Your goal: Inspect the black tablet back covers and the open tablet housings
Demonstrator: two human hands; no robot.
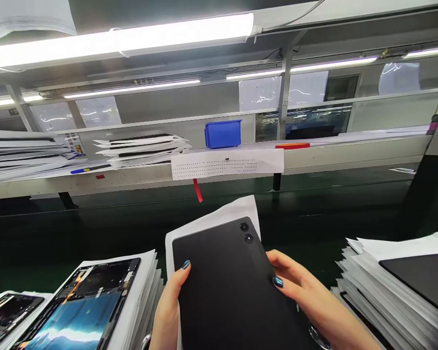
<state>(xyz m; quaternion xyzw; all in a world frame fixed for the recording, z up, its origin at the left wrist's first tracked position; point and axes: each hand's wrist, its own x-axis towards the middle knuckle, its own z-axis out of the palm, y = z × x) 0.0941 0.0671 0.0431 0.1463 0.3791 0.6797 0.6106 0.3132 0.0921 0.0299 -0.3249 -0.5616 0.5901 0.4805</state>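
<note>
Head view. Black tablet [229, 287] held back-up at the lower middle of the frame, tilted, between both hands, its twin camera lenses [246, 233] at the far end toward the top right corner. A white foam sheet [211, 228] lies under it and sticks out past the far edge.

Left hand [171, 306] grasps the tablet's left long edge from below, thumb [180, 279] up and over onto the black back, teal-painted nail showing. Right hand [306, 291] grasps the right edge the same way, thumb tip [278, 281] pressed on the back, just below the lenses. Both hands closed on the tablet, which sits between the palms and is not resting on the bench.

Left of the left hand, just beside it: stack of white sheets [131, 296] with an opened tablet housing [83, 306] on top, internals exposed, and a second housing [10, 316] further left. Right of the right hand: a stack of white-sheeted black tablets [405, 277].

Beyond, across the dark green bench [295, 228], a white shelf [350, 155] carries a blue plastic bin [222, 134] and piles of sheeted panels [140, 150]. A dotted paper chart [215, 164] hangs from the shelf edge, with a red tape strip [197, 190] below it.
</note>
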